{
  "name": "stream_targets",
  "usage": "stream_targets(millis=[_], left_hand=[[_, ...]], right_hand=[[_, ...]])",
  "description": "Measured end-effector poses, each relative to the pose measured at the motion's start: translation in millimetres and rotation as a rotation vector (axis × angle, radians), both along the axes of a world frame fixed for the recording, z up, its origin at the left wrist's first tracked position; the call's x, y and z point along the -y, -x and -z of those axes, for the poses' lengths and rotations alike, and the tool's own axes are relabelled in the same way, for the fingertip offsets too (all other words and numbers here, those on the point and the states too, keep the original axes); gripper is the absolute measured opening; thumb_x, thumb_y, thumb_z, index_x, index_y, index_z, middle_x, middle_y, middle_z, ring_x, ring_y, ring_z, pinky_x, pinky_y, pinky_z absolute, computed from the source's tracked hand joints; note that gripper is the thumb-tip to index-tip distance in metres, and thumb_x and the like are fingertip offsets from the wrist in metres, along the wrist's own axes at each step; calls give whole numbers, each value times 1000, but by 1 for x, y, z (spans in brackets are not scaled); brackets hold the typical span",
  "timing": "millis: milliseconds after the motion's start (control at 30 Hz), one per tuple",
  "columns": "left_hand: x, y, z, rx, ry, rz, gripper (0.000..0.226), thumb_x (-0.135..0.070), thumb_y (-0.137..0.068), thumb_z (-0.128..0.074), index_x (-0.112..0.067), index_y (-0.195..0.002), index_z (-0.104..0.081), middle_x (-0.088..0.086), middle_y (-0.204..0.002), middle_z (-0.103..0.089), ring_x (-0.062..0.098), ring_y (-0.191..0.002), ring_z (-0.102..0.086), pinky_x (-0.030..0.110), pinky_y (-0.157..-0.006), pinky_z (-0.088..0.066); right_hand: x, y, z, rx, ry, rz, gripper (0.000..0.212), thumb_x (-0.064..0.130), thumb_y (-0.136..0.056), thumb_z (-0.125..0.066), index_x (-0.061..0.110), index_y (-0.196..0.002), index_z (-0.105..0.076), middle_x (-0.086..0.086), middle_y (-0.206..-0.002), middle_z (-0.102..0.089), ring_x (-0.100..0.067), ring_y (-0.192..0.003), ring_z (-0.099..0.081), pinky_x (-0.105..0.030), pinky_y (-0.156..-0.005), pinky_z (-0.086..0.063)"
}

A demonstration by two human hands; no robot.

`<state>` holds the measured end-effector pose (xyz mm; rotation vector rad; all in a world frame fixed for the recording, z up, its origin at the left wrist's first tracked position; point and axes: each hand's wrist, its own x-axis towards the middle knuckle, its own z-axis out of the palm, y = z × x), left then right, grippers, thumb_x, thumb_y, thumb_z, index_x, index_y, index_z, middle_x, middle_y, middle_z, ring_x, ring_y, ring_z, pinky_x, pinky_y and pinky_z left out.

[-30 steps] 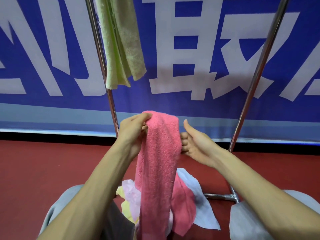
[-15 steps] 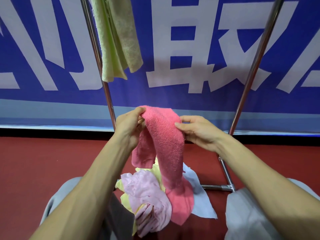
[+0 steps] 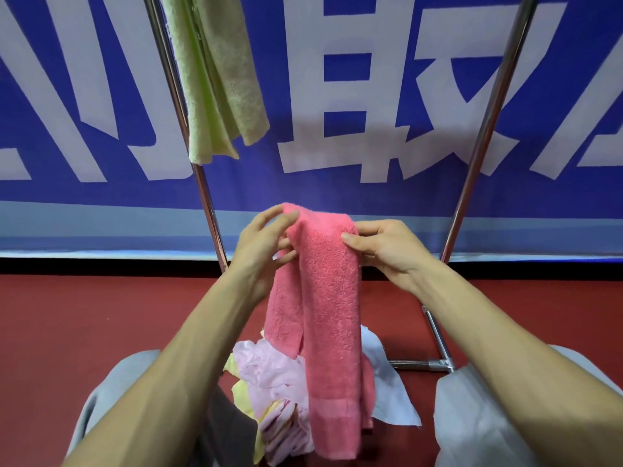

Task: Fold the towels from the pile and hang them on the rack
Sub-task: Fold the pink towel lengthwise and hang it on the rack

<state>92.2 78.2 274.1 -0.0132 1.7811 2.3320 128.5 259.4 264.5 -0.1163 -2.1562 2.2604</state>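
Firstly, at the upper left a green towel [image 3: 215, 79] hangs folded on the rack [image 3: 205, 197], in front of a blue banner [image 3: 371, 197] with large white characters. Lower down, the left hand [image 3: 259, 251] pinches the left edge of a pink towel [image 3: 323, 298] between the thumb on top and the curled fingers below. This pink towel is held up in the air before the rack, folded over at the top, and its two layers hang down in front of the pile [image 3: 266, 372] of pale pink and yellow cloths on the red floor [image 3: 84, 315]. The right hand [image 3: 387, 251] grips the right edge of the fold, thumb on the front side, fingers behind. A light blue cloth [image 3: 391, 392] lies at the right side of the pile, near the foot of the right pole [image 3: 477, 146].
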Motion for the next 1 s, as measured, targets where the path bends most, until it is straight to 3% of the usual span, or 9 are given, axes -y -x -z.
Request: stream_targets(millis=[100, 200, 267, 367, 500, 567, 700, 900, 1000], left_hand=[[-7, -3, 9, 12, 142, 91, 54, -26, -82, -72, -30, -130, -49, 3, -100, -66, 16, -83, -59, 30, -80, -49], [-14, -3, 22, 47, 184, 194, 66, -20, -79, -75, -17, -136, -43, 12, -113, -67, 20, -92, -66, 31, -83, -52], [-17, -3, 27, 32, 192, 249, 45, -16, -79, -75, -6, -119, -56, 11, -109, -69, 21, -92, -67, 30, -83, -51], [-22, -7, 33, 21, 200, 325, 14, -18, -82, -72, -8, -91, -67, 10, -91, -69, 14, -72, -64, 21, -67, -51], [-27, -10, 37, -5, 278, 334, 22, -23, -84, -70, -6, -97, -66, 7, -84, -63, 14, -69, -56, 25, -67, -49], [-29, -10, 36, -56, 251, 276, 13, -20, -85, -69, -10, -93, -65, 4, -81, -62, 10, -63, -57, 22, -64, -48], [-33, -10, 34, -130, 179, 188, 10, -13, -89, -64, -9, -98, -64, 6, -81, -60, 7, -58, -56, 19, -54, -47], [-29, -6, 30, -147, 144, 170, 20, -18, -90, -64, -5, -103, -70, 12, -97, -73, 14, -80, -67, 24, -73, -53], [-26, -7, 29, -193, 156, 141, 19, -19, -91, -62, -6, -102, -70, 4, -88, -74, 5, -72, -66, 17, -62, -50]], right_hand=[[0, -1, 0, -3, -60, 86, 15, 0, -82, -68, 5, -95, -73, -11, -91, -73, -18, -80, -66, -33, -81, -55], [0, -3, -2, 9, -69, 105, 18, -2, -80, -69, 3, -97, -73, -13, -90, -72, -18, -76, -66, -30, -77, -56], [-1, -5, -5, 15, -17, 107, 15, -2, -80, -69, 4, -93, -73, -10, -82, -72, -15, -68, -67, -25, -68, -58], [-7, -5, -10, -2, 43, 131, 14, -3, -81, -68, 5, -91, -73, -7, -79, -72, -14, -68, -67, -28, -72, -57], [-17, -5, -10, 45, -42, 211, 19, -5, -79, -69, -2, -98, -71, -14, -85, -72, -22, -74, -66, -39, -81, -56], [-21, -4, -9, 59, -106, 315, 24, -7, -77, -70, -7, -101, -68, -23, -96, -71, -26, -78, -66, -44, -83, -55], [-25, -1, -9, 27, 13, 414, 56, -13, -79, -66, 2, -130, -48, -23, -112, -62, -29, -90, -67, -40, -81, -57], [-12, -1, -2, -142, -312, 342, 26, -4, -81, -67, 14, -98, -71, -11, -93, -72, -19, -84, -69, -34, -83, -57], [-10, 1, 0, -149, -403, 314, 23, 3, -82, -67, 20, -97, -72, -3, -92, -73, -15, -89, -70, -31, -84, -56]])
